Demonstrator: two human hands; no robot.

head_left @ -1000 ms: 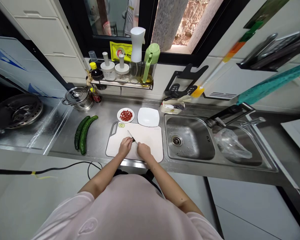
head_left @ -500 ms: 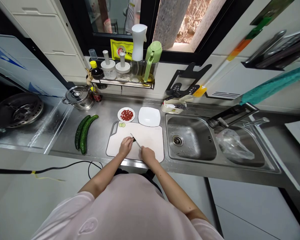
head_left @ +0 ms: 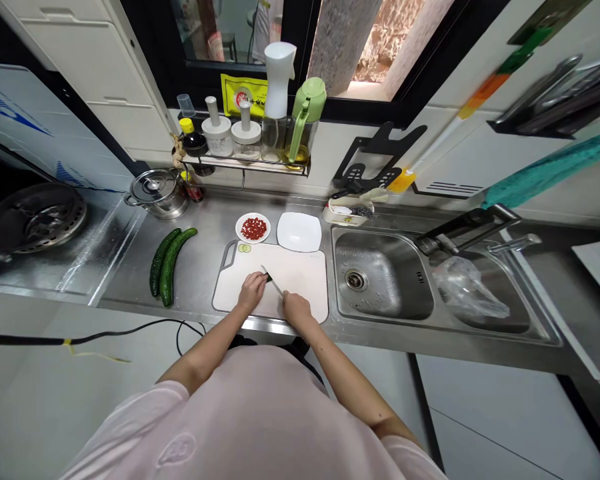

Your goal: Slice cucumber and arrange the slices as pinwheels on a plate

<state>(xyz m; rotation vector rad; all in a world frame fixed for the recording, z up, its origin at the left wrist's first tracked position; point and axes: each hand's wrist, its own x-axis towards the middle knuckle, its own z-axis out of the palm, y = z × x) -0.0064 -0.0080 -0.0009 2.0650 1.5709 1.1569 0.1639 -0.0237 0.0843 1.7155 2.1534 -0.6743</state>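
A white cutting board (head_left: pixel 305 273) with a grey handle lies on the steel counter. On it, the fingers of my left hand (head_left: pixel 252 291) are closed around a small dark-green cucumber piece (head_left: pixel 269 277), mostly hidden by the hand. My right hand (head_left: pixel 296 309) grips the handle of a knife (head_left: pixel 276 287), whose blade points away and to the left, beside the piece. Whether the edge touches the cucumber I cannot tell. Pale green cucumber slices (head_left: pixel 245 248) rest at the board's far left corner. Two whole cucumbers (head_left: pixel 174 265) lie left of the board.
Behind the board stand a plate of chopped red pieces (head_left: pixel 253 229) and a white square dish (head_left: pixel 299 232). To the right is a double sink (head_left: pixel 383 273) holding a plastic bag (head_left: pixel 470 287). A lidded pot (head_left: pixel 159 193) and a wok (head_left: pixel 33 217) are at left.
The camera view has shifted very slightly. Both hands, the knife and the cucumber piece keep nearly the same places on the board.
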